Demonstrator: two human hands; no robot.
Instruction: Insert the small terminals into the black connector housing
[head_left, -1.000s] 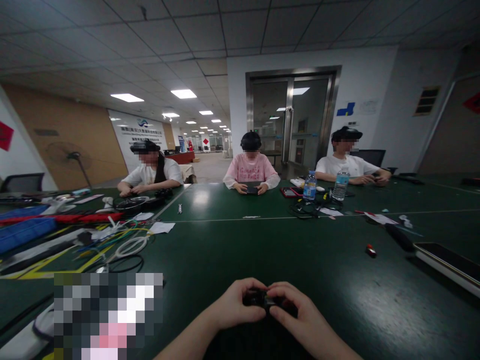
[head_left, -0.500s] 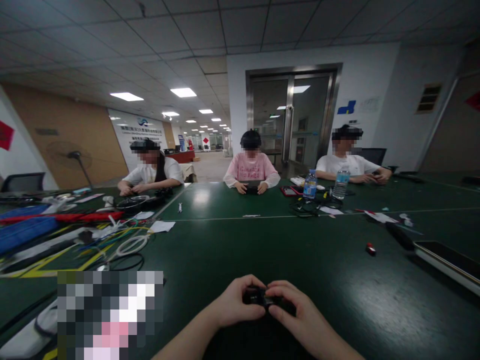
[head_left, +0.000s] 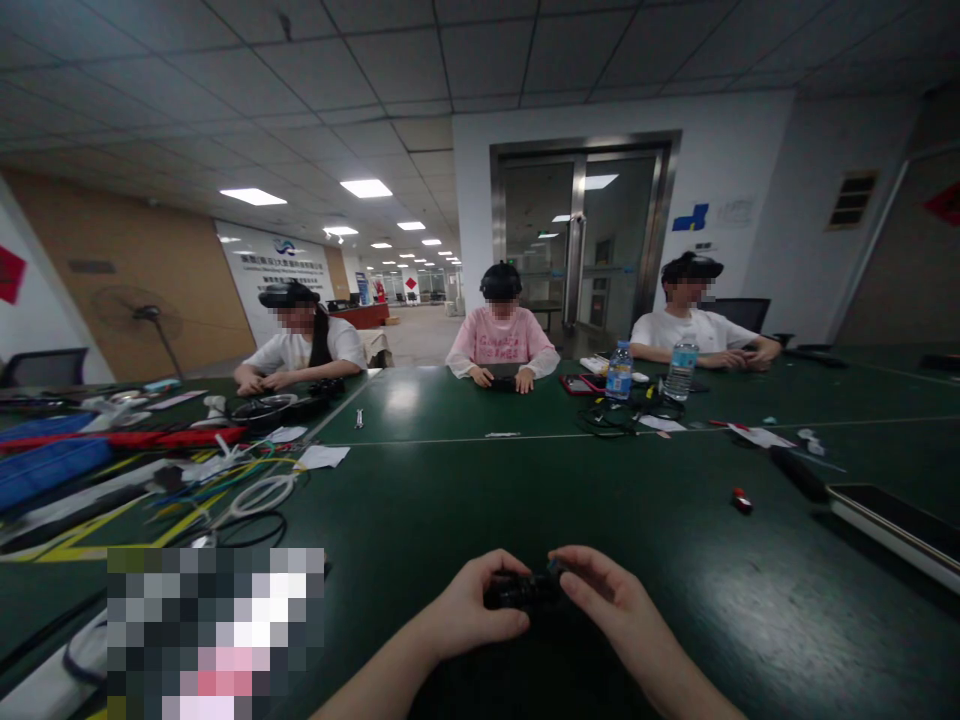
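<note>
**Dark part in hand, not set down**

My left hand is closed around the left end of the dark part, thumb below and fingers over the top. My right hand is at its other end, thumb and index finger held narrowly apart beside a tiny bluish bit; whether they pinch it or merely touch it, I cannot tell. The part sits between my hands at the near side of the green table; I cannot see if it rests on the surface.

As for progress, the part is picked up and both hands are at it, but it is too dark and small to show whether anything is fitted, loosened or finished. Letting go and putting it down are, I judge, still left. A small red-and-dark piece lies off to my right, well apart and untouched.
</note>
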